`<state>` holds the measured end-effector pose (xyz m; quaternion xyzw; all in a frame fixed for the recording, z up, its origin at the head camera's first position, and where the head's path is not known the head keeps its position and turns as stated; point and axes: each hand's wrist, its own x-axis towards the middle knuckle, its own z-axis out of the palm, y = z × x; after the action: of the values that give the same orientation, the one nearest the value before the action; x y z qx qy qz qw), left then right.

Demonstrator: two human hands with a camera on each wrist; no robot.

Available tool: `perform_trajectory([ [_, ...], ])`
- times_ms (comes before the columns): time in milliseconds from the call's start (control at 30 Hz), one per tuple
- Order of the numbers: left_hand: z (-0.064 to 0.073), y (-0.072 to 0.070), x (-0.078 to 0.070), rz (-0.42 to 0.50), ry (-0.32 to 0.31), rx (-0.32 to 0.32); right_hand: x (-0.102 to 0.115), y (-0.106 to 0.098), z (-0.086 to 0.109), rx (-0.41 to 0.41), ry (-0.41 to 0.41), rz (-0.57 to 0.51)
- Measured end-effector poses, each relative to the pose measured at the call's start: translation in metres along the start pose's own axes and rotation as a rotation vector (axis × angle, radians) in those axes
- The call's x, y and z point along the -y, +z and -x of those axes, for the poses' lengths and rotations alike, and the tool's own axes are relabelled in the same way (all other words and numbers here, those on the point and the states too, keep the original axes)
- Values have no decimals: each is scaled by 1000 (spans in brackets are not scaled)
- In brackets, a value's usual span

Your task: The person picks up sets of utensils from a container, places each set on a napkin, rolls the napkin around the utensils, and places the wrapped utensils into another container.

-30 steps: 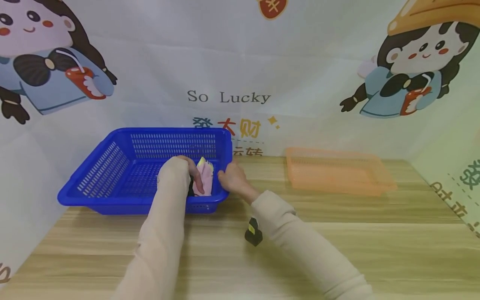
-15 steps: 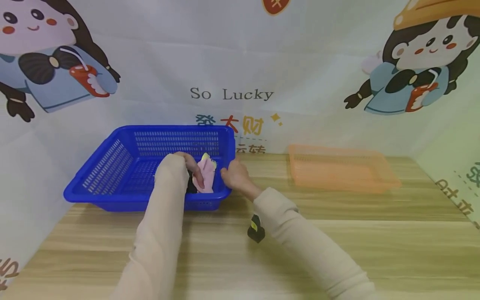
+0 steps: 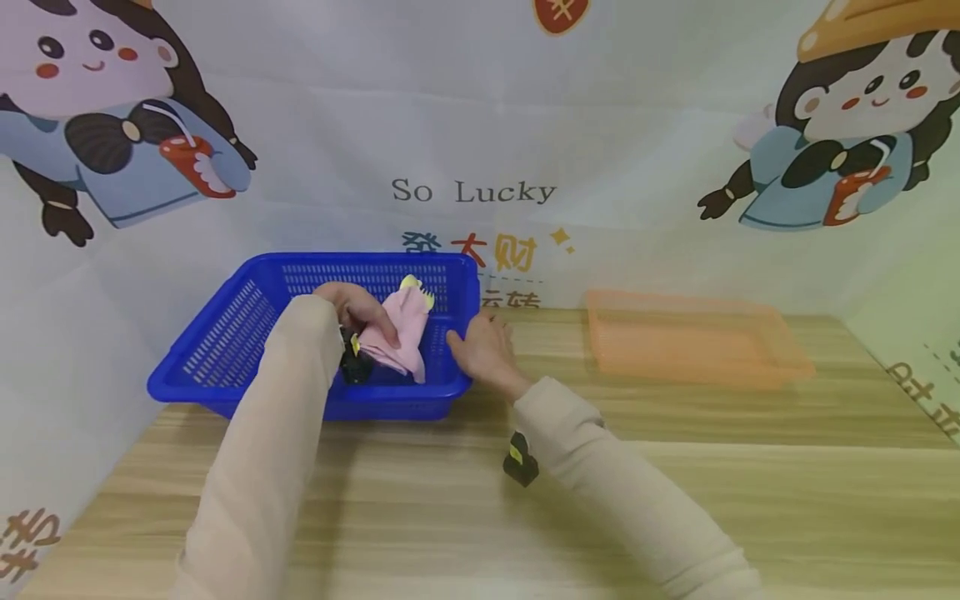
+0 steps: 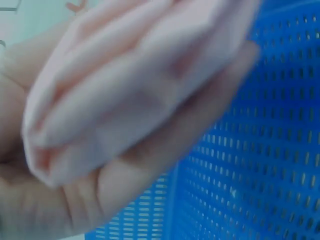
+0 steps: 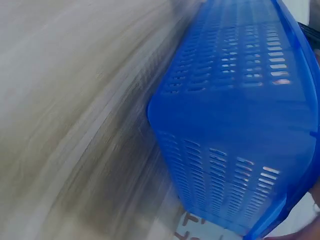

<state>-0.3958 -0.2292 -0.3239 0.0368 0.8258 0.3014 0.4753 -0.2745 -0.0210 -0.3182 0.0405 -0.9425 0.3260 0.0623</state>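
Observation:
My left hand (image 3: 360,310) pinches a folded pink cloth (image 3: 401,329), thumb on its near face. In the left wrist view the cloth's layered folds (image 4: 125,95) lie across the palm. Yellow utensil ends stick out of its top, one of them with fork tines (image 3: 428,298); the rest is hidden in the cloth. Both hand and cloth are over the inside of a blue plastic basket (image 3: 307,410). At the basket's right rim is my right hand (image 3: 486,350), its thumb close to the rim and its fingers loosely extended. That hand barely enters the right wrist view.
A shallow orange basket (image 3: 697,375) stands at the back right of the wooden table (image 3: 480,517). Behind both baskets hangs a printed white cloth backdrop (image 3: 480,125). Black wrist devices (image 3: 521,458) sit at both sleeves.
My left hand has lifted the pink cloth up and to the left, showing more of it. My right hand's fingers have loosened from the basket's rim. The head view has shifted slightly.

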Motion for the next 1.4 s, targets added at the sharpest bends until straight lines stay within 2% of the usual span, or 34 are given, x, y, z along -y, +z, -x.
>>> perform_trajectory([
  [67, 29, 20, -15, 94, 32, -37, 2, 0, 1, -120, -64, 14],
  [133, 42, 28, -22, 211, 40, -42, 5, 0, 3, -219, -171, -29],
  [200, 53, 35, -28, 312, 51, -37, 11, -2, 3, -209, -243, -137],
  [267, 59, 39, -32, 380, 61, -43, 18, -5, 4, -109, -263, -266],
  [333, 62, 41, -36, 402, 69, -65, 23, -6, 5, -9, -219, -336],
  [400, 63, 41, -37, 397, 81, -87, 27, -7, 6, 54, -164, -314],
  [567, 65, 41, -37, 443, 103, -83, 31, -7, 5, 62, -90, -157],
  [700, 67, 43, -35, 502, 129, -79, 33, -7, 3, 96, -10, -183],
  [800, 67, 44, -33, 518, 148, -88, 35, -7, 1, 153, 96, -323],
  [900, 66, 44, -29, 539, 146, -99, 36, -6, -2, 218, 226, -543],
  [967, 64, 44, -27, 568, 147, -85, 36, -5, -4, 245, 301, -673],
  [1033, 63, 44, -26, 599, 152, -65, 37, -4, -6, 257, 348, -756],
  [1100, 63, 44, -26, 624, 171, -30, 37, -4, -7, 264, 366, -790],
  [1233, 64, 45, -27, 646, 179, -11, 38, -5, -7, 274, 363, -785],
  [1400, 65, 45, -26, 577, 169, -15, 39, -7, -6, 279, 341, -733],
])
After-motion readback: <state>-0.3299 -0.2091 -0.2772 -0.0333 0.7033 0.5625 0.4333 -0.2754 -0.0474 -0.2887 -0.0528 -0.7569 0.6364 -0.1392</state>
